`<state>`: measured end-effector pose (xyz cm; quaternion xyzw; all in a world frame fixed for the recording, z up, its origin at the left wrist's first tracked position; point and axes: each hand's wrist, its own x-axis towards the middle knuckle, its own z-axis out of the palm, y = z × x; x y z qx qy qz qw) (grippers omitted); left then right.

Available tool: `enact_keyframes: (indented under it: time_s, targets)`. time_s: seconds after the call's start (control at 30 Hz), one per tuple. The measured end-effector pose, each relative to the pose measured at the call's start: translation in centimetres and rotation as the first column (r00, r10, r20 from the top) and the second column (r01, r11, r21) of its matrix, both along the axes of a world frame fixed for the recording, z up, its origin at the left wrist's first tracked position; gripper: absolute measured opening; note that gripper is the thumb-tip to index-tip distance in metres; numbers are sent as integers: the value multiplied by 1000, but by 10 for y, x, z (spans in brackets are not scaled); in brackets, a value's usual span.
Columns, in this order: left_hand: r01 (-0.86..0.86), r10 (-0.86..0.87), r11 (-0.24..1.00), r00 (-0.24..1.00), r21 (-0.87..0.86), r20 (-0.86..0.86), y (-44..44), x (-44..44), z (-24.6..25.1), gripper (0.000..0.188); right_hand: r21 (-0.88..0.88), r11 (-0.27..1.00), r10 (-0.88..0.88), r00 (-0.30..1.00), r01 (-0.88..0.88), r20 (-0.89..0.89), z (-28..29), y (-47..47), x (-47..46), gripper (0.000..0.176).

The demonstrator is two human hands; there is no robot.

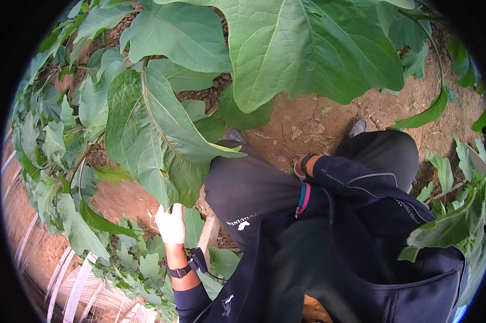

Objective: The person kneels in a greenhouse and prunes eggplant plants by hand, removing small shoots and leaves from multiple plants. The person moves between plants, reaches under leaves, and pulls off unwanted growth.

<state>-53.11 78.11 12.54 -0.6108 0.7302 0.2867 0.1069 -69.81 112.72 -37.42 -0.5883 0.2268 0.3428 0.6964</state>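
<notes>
Large green lobed leaves, which look like eggplant leaves, hang before me. My left hand (171,224), in a white glove, is raised at the lower tip of a broad leaf (146,133) that has a small hole. Its fingertips are partly hidden at the leaf edge, so whether they pinch it cannot be told. My right hand (299,168) is low between my bent knees, mostly hidden by the dark sleeve; what it holds, if anything, does not show. Another large leaf (307,52) spans the top of the view.
My shoes (356,127) are on bare brown soil (311,121). Leafy plants (53,141) crowd the left side, and more leaves (448,230) overlap my jacket at the right. A pale post or board (209,234) stands beside my left forearm. Whitish strips (77,286) lie at lower left.
</notes>
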Motion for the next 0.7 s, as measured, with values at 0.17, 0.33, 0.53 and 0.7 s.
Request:
enact_keyframes:
  time_s: [0.17, 0.33, 0.53, 0.7]
  targets:
    - [-84, 81, 981, 996, -172, -25, 13, 33, -69, 22, -27, 989, 142, 989, -143, -45, -139, -19, -12, 36]
    - [-235, 157, 963, 888, -132, -431, 15, 39, -112, 26, -107, 984, 131, 984, -144, -120, -135, -108, -73, 34]
    - [-489, 273, 844, 745, -220, -608, 28, 46, -53, 26, -445, 875, -265, 958, 190, -113, 99, -178, -142, 46]
    - [-442, 44, 785, 739, -434, -672, 47, 15, 37, 27, -750, 513, -637, 771, 418, -7, 251, -221, -192, 43]
